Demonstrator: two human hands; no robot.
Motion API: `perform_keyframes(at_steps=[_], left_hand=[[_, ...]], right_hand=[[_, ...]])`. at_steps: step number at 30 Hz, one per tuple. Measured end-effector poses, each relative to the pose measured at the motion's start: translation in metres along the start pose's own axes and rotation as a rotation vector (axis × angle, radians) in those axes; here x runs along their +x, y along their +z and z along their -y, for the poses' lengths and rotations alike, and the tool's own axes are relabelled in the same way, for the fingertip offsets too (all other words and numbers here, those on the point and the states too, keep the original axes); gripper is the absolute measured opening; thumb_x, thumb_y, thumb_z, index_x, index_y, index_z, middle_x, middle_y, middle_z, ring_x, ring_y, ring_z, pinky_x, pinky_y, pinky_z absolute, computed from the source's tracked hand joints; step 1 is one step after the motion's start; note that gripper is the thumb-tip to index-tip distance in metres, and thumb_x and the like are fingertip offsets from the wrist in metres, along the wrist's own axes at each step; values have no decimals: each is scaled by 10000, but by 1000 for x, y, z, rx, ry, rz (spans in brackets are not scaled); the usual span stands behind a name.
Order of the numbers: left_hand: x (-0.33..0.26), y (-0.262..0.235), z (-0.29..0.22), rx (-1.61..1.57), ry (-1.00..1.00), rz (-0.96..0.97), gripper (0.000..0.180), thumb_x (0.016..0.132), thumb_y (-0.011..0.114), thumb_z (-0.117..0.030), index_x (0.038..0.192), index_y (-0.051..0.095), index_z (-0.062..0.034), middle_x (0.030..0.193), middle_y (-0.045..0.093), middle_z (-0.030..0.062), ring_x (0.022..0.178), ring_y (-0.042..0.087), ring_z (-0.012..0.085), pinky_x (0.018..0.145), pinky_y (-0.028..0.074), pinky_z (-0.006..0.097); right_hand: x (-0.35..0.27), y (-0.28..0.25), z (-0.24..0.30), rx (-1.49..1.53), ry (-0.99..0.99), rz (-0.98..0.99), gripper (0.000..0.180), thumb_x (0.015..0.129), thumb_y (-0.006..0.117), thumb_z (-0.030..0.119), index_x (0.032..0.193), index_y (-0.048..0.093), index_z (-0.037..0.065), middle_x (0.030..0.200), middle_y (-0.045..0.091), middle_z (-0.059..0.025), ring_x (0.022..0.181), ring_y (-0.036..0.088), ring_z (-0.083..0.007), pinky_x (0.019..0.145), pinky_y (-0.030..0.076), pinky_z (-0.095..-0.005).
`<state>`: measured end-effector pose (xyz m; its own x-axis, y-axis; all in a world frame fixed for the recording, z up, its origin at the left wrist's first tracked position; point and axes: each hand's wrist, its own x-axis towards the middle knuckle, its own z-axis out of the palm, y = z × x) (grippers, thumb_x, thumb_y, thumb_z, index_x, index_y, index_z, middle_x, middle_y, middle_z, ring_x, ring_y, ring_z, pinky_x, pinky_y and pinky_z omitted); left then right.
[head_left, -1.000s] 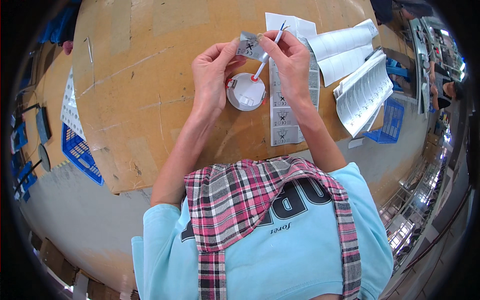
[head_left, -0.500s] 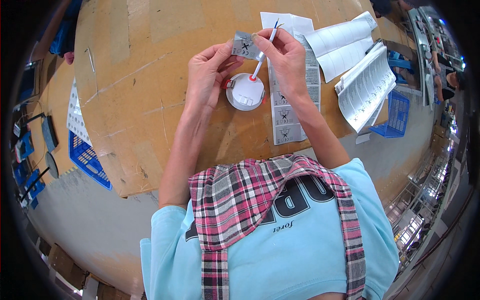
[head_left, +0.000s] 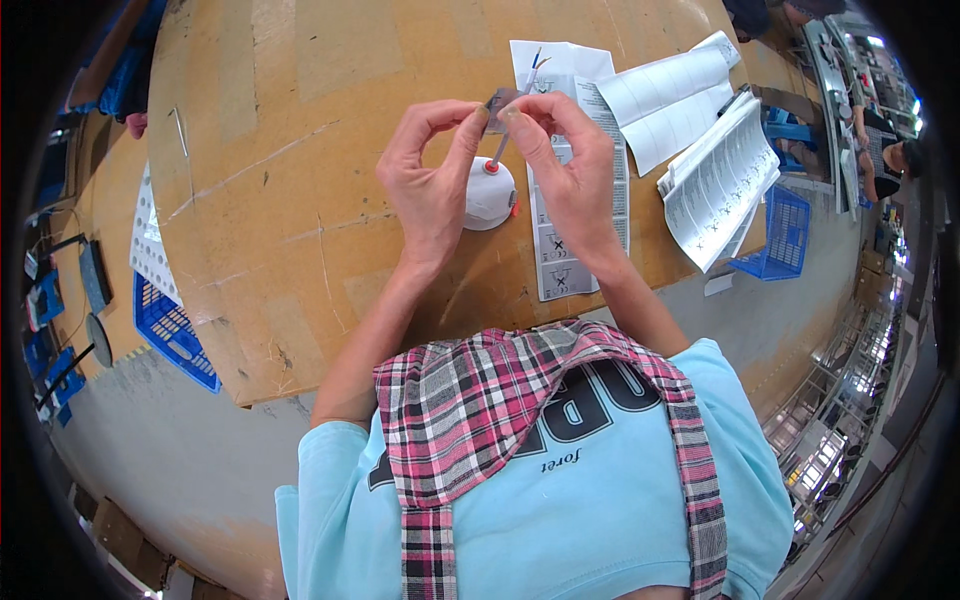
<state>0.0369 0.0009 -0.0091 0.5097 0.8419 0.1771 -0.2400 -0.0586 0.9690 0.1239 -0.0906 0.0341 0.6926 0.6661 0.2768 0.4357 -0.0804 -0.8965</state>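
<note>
My left hand (head_left: 428,185) pinches one end of a small silver-grey printed label (head_left: 503,98) between thumb and forefinger. On its other side, my right hand (head_left: 575,165) is closed with thumb and fingertips on the label at the white cable (head_left: 503,146). The label looks bent against the cable, but my fingers hide how far it wraps round. Bare blue and brown wire ends (head_left: 538,60) stick out at the cable's far end. Below my hands, a round white light fixture (head_left: 488,207) with red parts lies on the table, partly covered by my left hand.
A strip of grey labels (head_left: 562,280) lies beside the fixture. To the right are a curled white sheet (head_left: 670,100) and a stack of printed sheets (head_left: 720,180). Blue baskets (head_left: 785,235) stand beyond the table (head_left: 290,240). A thin metal piece (head_left: 182,132) lies left.
The label was held flat and facing up; now it is turned and bent at the cable. My left hand has moved right and down, over part of the fixture.
</note>
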Motion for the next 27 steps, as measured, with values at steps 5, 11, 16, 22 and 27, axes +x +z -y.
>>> perform_keyframes(at_steps=[5,11,16,22,27], left_hand=[[-1,4,-9,275,295,8,134,748,727,-21,861,659,-45,843,648,68,784,623,186,682,481,295],[0,3,-6,472,581,85,179,710,743,8,865,668,-40,846,648,80,800,613,218,684,483,313],[1,1,-7,512,611,107,191,696,746,8,862,668,-42,845,648,68,800,608,222,682,481,318],[0,0,-6,398,423,73,154,740,729,2,873,657,-24,863,652,85,811,623,210,705,488,303],[1,2,-8,237,262,-1,146,727,727,-17,846,653,-59,843,648,60,772,613,208,666,473,310]], right_hand=[[-4,-3,0,115,129,31,189,906,585,152,912,620,-33,816,641,-82,709,576,-115,638,458,-251],[-11,-13,4,157,256,54,238,957,508,158,971,609,-57,835,652,-88,786,614,-127,720,487,-250],[-13,-12,5,223,283,65,220,962,506,139,986,606,-56,859,649,-84,810,617,-123,738,490,-240],[-12,-9,1,236,274,38,172,947,526,113,978,609,-35,863,644,-66,804,604,-109,745,485,-239],[-8,-12,-4,72,155,-94,136,906,581,111,948,605,-16,822,624,-46,757,569,-98,690,462,-242]])
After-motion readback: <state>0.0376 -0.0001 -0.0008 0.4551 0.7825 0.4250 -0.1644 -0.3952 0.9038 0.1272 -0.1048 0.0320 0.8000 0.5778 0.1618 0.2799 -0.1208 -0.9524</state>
